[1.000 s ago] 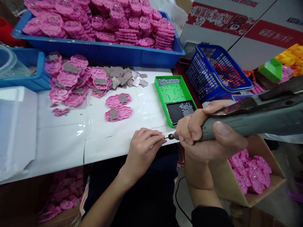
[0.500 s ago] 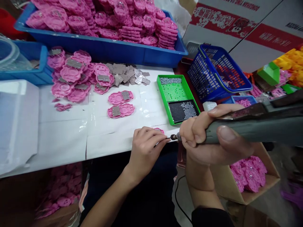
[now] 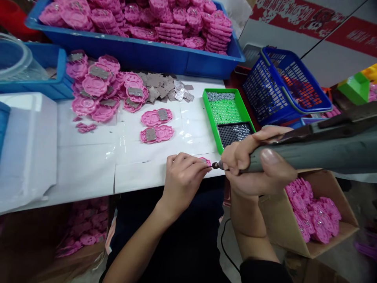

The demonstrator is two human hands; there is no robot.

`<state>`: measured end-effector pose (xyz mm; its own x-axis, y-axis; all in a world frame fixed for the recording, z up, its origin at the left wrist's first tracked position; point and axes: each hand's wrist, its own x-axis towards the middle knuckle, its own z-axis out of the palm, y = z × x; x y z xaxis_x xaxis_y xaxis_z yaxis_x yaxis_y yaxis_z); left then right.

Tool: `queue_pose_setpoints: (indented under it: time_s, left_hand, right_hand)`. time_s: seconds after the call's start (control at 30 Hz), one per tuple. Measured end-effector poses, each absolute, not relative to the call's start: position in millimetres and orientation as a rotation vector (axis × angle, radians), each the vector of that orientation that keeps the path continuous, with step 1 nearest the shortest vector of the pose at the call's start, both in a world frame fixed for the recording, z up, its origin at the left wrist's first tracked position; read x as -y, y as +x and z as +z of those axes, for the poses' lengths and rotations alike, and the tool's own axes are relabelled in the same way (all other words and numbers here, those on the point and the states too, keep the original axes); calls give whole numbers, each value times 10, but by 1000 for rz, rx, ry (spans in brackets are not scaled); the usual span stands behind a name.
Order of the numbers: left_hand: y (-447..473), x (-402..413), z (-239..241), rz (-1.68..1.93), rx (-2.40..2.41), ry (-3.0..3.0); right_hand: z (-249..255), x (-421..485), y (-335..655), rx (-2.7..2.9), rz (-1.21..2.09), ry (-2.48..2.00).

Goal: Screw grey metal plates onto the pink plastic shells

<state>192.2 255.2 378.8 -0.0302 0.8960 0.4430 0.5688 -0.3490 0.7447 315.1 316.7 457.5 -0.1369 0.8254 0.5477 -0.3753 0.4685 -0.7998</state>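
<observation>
Pink and mostly covered, one plastic piece [image 3: 205, 160] shows at the near edge of the white table [image 3: 141, 173], by the left hand [image 3: 182, 177], whose thumb and finger meet at the tip of a thin bit [image 3: 209, 166], while the right hand [image 3: 251, 179] is wrapped round the power driver [image 3: 318, 151]. That piece looks mid-work, with two metal-plated pieces [image 3: 165, 133] farther left and a heap [image 3: 96, 86] beyond apparently left to do. The driver's long axis runs left to right, bit leftward; the covered piece's axis I cannot tell.
</observation>
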Motion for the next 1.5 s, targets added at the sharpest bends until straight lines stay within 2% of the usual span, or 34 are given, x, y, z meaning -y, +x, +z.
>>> queue_pose_setpoints:
  time_s: [0.47,0.8,1.03,1.2,1.5]
  left_hand:
    - [1983,-2555,3825,1362,-1564,1942]
    - [1956,-2549,3851,1251,-1594,1894]
    - [1842,-2563,3627,1026,-1621,1952]
    - [1836,-2568,3555,1038,-1600,1899]
    - [1828,-2586,3602,1019,-1571,1881]
  right_hand:
    - [4617,-3140,3281,1332,1114,-523]
    - [4634,-3092,3135,1256,1054,-589]
    - [4394,-3274,2981,1187,1001,-645]
    - [4202,-3324,2916,1190,1034,-666]
    - [4204,-3371,2867,1205,1020,-674]
